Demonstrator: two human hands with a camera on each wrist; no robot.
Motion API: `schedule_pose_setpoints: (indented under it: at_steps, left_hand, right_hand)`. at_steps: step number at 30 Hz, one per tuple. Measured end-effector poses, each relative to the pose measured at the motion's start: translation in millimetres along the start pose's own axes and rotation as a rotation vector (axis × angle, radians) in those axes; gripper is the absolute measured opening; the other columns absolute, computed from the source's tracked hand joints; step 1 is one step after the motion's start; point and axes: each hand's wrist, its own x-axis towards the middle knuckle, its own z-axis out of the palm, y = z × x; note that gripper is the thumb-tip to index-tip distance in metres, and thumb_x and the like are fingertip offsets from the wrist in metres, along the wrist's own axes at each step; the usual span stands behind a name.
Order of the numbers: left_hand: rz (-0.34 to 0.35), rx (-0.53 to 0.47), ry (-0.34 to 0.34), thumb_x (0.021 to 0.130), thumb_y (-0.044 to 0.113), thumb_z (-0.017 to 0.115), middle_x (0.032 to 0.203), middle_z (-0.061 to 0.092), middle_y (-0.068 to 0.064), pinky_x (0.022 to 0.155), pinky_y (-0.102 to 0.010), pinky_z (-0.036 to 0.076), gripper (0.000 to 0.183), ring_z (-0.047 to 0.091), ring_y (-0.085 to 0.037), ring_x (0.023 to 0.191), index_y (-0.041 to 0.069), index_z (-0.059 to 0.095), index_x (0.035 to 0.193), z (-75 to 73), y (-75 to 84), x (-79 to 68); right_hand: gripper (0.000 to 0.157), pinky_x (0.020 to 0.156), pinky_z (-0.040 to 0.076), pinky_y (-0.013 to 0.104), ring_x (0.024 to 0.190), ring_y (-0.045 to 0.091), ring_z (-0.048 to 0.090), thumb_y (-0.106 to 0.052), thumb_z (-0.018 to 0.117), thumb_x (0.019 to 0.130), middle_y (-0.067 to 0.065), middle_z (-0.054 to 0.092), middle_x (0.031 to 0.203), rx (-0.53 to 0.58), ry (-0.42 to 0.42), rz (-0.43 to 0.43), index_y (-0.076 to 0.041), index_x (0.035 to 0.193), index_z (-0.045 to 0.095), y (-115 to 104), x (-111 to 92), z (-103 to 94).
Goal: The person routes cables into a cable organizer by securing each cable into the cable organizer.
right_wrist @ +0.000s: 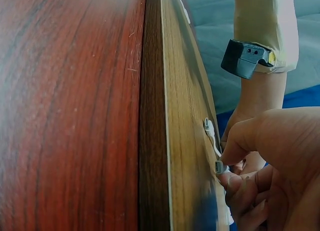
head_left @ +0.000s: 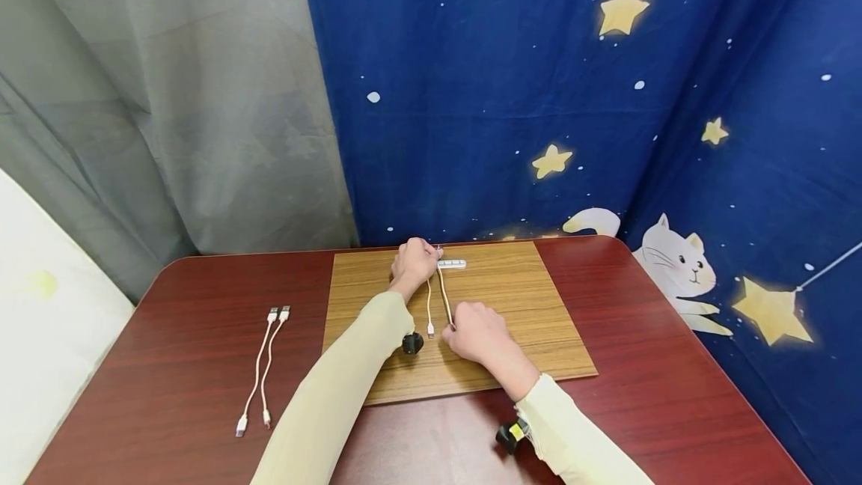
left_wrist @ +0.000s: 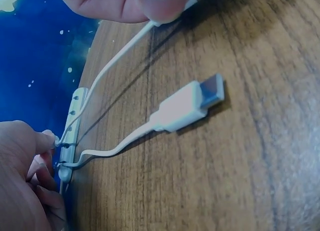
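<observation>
Near the far edge of a wood-grain board lies a white cable clip strip with several slots. My left hand pinches a white charging cable at the strip, its thumb and fingers beside one slot. Closer to me, my right hand pinches that cable's near end; the metal tip of its connector shows between thumb and finger. A second white cable runs through the strip's end slot, and its connector rests on the board. The left fingertips are partly hidden in the head view.
Two more white USB cables lie side by side on the red-brown table, left of the board. Behind the table hang a grey curtain and a blue star-patterned curtain. Each wrist wears a small black camera.
</observation>
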Motion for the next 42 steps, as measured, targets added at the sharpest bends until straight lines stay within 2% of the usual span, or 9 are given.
schedule_pose_setpoints:
  at_steps: [16,22,33,42]
  left_hand:
    - [-0.003,0.002,-0.003,0.095,0.038,0.073,0.095,0.069,-0.001,0.080,-0.046,0.048,0.022,0.065,-0.028,0.090,0.021,0.072,0.080,1.8,-2.5,2.3]
    - [-0.012,0.020,-0.025,0.095,0.037,0.072,0.098,0.070,-0.001,0.080,-0.047,0.048,0.022,0.065,-0.028,0.090,0.021,0.073,0.080,1.1,-1.6,3.8]
    - [-0.011,0.070,-0.038,0.095,0.033,0.073,0.093,0.068,0.001,0.081,-0.048,0.048,0.021,0.064,-0.026,0.087,0.019,0.071,0.079,-0.1,-0.4,10.8]
    - [-0.004,0.110,-0.059,0.095,0.035,0.073,0.089,0.068,0.001,0.076,-0.046,0.050,0.023,0.063,-0.024,0.083,0.019,0.070,0.078,-0.1,2.2,12.8]
  right_hand:
    - [0.028,0.056,0.045,0.044,0.059,0.024,0.052,-0.030,0.071,0.085,0.004,0.053,0.065,0.021,-0.030,0.009,-0.016,0.067,0.055,-2,4,3.0]
    - [0.029,0.056,0.045,0.044,0.059,0.024,0.052,-0.029,0.071,0.085,0.004,0.053,0.065,0.011,-0.038,0.017,-0.016,0.067,0.055,-3,5,3.4]
    - [0.029,0.053,0.043,0.042,0.057,0.023,0.051,-0.029,0.070,0.085,0.005,0.053,0.063,0.007,-0.046,0.004,-0.016,0.065,0.053,-4,7,7.8]
    - [0.027,0.056,0.047,0.046,0.061,0.025,0.053,-0.027,0.071,0.084,0.007,0.054,0.068,-0.024,-0.045,0.005,-0.015,0.066,0.055,-8,7,6.2]
